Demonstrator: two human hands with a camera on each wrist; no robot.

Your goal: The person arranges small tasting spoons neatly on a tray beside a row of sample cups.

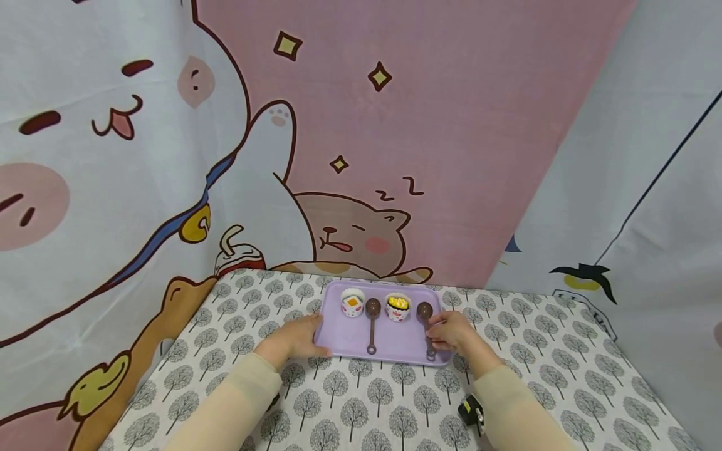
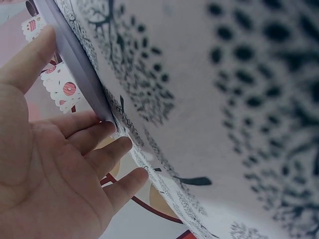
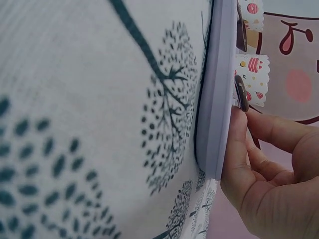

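A lilac tray lies on the table, and my left hand touches its left edge with spread, relaxed fingers. In the left wrist view the thumb lies along the tray's rim. At the tray's right end, my right hand pinches the handle of a brown round-bowled spoon between thumb and fingers. A second brown spoon lies on the tray between two patterned paper cups. White and orange food shows in the left cup. The right cup has a yellow, white-striped filling.
A tree-print cloth covers the table. Behind it hangs a cartoon-print curtain. By the right forearm is a small black object, partly hidden by the sleeve.
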